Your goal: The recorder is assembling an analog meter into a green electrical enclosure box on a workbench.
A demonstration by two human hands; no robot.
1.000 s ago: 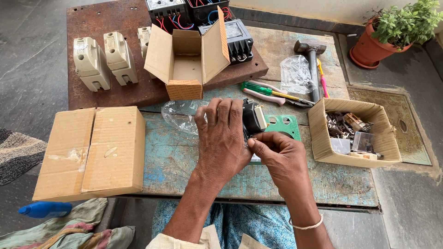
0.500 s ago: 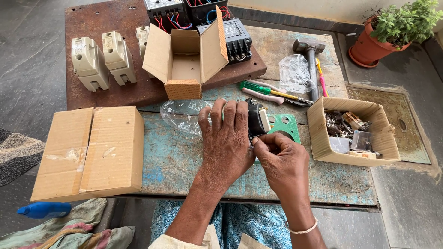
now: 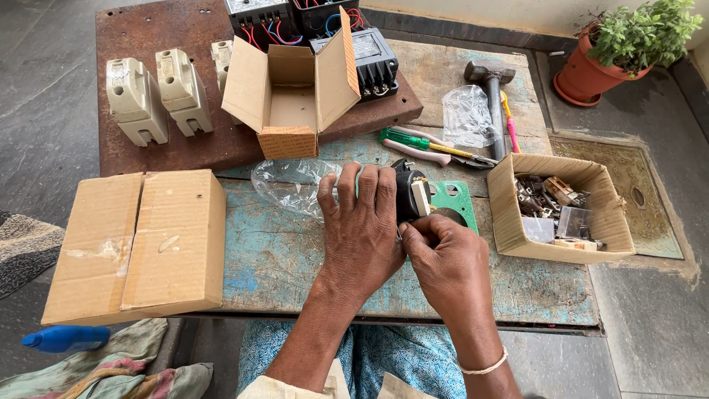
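My left hand (image 3: 363, 230) lies flat over the black electrical part (image 3: 408, 193), fingers stretched and pressing it to the table (image 3: 281, 266) at centre, as half a second ago. My right hand (image 3: 445, 258) has slid up against the part's near edge; its fingertips (image 3: 413, 233) are curled tight there, but I cannot tell what they pinch. The green plate (image 3: 454, 199) lies at 3 o'clock of the part, the clear plastic bag (image 3: 288, 185) at 9, the open cardboard box (image 3: 292, 89) at 12.
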